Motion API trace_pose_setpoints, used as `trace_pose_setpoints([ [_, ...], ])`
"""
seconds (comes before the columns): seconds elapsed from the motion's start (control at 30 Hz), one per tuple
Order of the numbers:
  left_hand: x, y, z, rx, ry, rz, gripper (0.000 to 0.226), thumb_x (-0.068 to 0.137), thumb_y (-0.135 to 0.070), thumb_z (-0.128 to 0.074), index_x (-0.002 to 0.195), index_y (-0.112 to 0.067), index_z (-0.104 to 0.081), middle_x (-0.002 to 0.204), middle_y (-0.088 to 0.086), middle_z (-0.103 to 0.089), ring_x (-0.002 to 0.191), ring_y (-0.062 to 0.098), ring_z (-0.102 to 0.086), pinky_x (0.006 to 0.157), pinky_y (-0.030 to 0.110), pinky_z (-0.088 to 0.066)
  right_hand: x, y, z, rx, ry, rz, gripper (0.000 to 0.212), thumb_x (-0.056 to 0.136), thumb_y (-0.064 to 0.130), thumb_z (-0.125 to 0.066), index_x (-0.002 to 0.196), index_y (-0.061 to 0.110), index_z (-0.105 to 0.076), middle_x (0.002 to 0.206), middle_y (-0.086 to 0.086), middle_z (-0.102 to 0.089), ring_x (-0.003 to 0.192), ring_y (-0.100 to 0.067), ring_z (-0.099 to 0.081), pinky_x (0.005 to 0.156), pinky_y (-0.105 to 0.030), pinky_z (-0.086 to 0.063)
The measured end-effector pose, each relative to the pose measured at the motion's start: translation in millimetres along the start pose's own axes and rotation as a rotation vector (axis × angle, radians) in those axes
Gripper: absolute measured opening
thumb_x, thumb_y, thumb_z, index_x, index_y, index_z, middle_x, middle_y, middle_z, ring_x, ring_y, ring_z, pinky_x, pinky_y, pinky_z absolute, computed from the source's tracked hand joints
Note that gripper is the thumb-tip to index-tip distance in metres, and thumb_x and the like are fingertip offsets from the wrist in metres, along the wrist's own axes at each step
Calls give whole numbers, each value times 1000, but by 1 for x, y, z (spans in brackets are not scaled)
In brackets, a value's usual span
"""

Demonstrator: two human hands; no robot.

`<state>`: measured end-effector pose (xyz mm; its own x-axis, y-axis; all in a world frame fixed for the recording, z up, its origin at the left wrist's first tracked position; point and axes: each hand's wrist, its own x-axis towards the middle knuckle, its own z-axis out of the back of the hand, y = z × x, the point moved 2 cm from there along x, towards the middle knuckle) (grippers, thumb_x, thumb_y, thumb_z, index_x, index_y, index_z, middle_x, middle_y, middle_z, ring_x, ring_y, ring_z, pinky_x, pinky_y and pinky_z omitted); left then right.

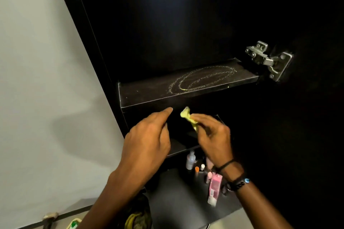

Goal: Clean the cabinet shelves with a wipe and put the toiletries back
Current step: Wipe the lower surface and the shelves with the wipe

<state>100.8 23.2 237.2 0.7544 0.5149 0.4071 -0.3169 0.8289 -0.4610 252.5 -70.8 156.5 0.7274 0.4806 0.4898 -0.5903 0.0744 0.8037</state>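
A black cabinet stands open in front of me. Its upper shelf (pixel 145 93) carries a looping trail of yellowish crumbs (pixel 201 78). My right hand (pixel 214 135) pinches a small crumpled yellow wipe (pixel 188 116) just below that shelf's front edge. My left hand (pixel 149 141) hovers beside it, fingers loosely apart, holding nothing. Toiletries stand on a black surface (pixel 178 197) lower down: a clear bottle (pixel 190 160), a pink tube (pixel 215 188) and small orange-capped items (pixel 197 170). My hands hide part of a lower shelf.
A metal hinge (pixel 270 59) sits at the right end of the upper shelf, where the open door (pixel 307 117) joins. A pale wall (pixel 37 80) is on the left. Below, a dark and yellow cloth (pixel 137 215) and a green-white object (pixel 74 224) lie.
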Motion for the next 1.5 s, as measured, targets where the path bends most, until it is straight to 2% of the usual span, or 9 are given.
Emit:
trace_pose_setpoints([
  [0.2,49,-17,45,-74,-427,-251,24,91,-16,-55,112,-13,-67,99,-4,-69,88,11,-60,77,25,-50,56,73,69,-38,-277,273,29,81,-9,-57,99,8,-73,101,2,-70,95,-1,-65,83,-14,-50],
  [0.3,83,-1,37,10,-414,-221,24,94,-18,-53,114,-13,-65,103,0,-67,96,17,-58,86,22,-42,78,77,75,-113,-374,370,29,80,-10,-56,100,6,-71,104,0,-68,100,-9,-64,87,-22,-51],
  [0.4,96,9,16,266,-270,-204,34,98,-28,-44,127,-15,-54,116,8,-58,107,26,-50,92,38,-42,62,45,52,-214,-388,371,27,84,-8,-57,106,3,-67,112,-7,-62,108,-17,-58,96,-32,-47],
  [0.57,95,12,16,284,-258,-130,35,100,-28,-37,128,-12,-51,118,15,-53,108,34,-45,91,45,-40,-75,-80,19,-325,-145,12,35,91,11,-50,126,9,-53,132,-4,-49,127,-13,-42,110,-17,-29],
  [0.67,97,10,13,289,-154,-154,38,101,-32,-32,128,-13,-51,120,14,-52,112,32,-44,93,45,-38,-151,-148,17,-365,156,-321,27,91,15,-53,117,22,-55,113,6,-58,109,-20,-57,95,-17,-39],
  [0.8,97,10,8,293,-59,-205,46,100,-43,-24,128,-16,-49,120,12,-54,112,31,-47,96,45,-40,-201,-197,21,-454,348,-705,34,84,6,-60,118,7,-58,110,-10,-65,102,-32,-62,83,-28,-45],
  [0.93,96,8,4,348,45,-275,55,98,-52,-19,138,-20,-39,134,9,-44,126,28,-37,102,45,-32,-204,-216,9,-551,471,-806,41,84,6,-59,124,10,-55,120,-16,-61,111,-37,-57,90,-35,-46],
  [1.07,97,9,0,401,111,-310,58,98,-54,-14,141,-21,-35,140,8,-39,131,27,-32,106,45,-28,-183,-245,-10,-542,428,-882,38,84,8,-54,122,11,-57,114,-25,-60,102,-40,-58,89,-39,-47],
  [1.5,100,11,-3,421,127,-336,55,99,-52,-12,140,-23,-36,141,4,-38,132,24,-31,107,43,-26,-169,-263,-38,-612,437,-912,35,91,9,-50,124,2,-57,127,-24,-52,120,-37,-49,101,-34,-37],
])
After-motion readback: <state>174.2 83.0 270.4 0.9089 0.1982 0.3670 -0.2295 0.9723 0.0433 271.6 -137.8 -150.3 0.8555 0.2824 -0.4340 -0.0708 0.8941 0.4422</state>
